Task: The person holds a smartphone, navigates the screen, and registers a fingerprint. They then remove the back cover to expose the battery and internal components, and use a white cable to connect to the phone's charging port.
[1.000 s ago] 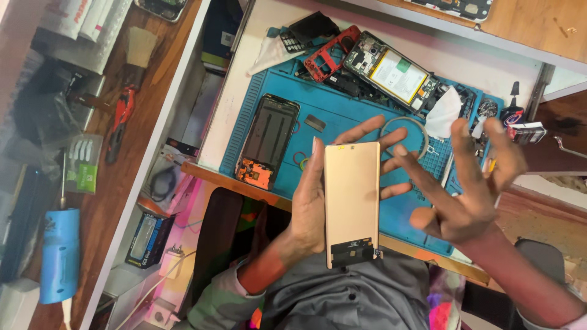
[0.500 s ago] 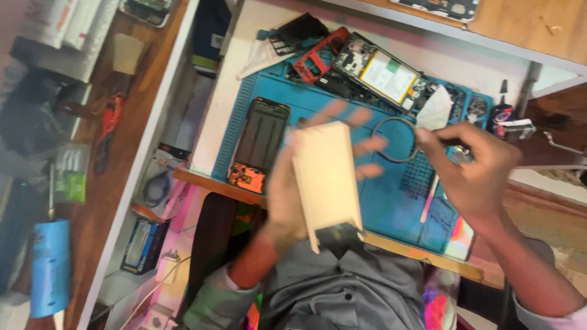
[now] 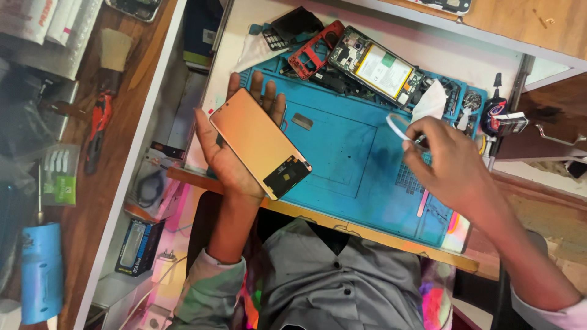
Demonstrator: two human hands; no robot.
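My left hand (image 3: 227, 166) lies palm up over the left edge of the blue work mat (image 3: 342, 153) and holds a flat phone display panel (image 3: 257, 139), copper-coloured back upward, with a black patch at its near end. The panel is tilted diagonally. To the right, my right hand (image 3: 449, 168) hovers above the mat and pinches a thin white ring (image 3: 395, 126) between its fingertips. An opened phone with a white battery (image 3: 380, 67) lies at the mat's far edge, with a red phone frame (image 3: 313, 47) next to it.
Dark phone parts (image 3: 293, 27) and a white tissue (image 3: 431, 101) sit along the mat's far side. Small bottles and tools (image 3: 498, 116) stand at the far right. On the wooden bench to the left are red pliers (image 3: 98, 125) and a blue cylinder (image 3: 41, 269).
My left hand has swung the panel left and tilted it diagonally. My right hand went from spread fingers to a pinch on the white ring and holds it above the mat.
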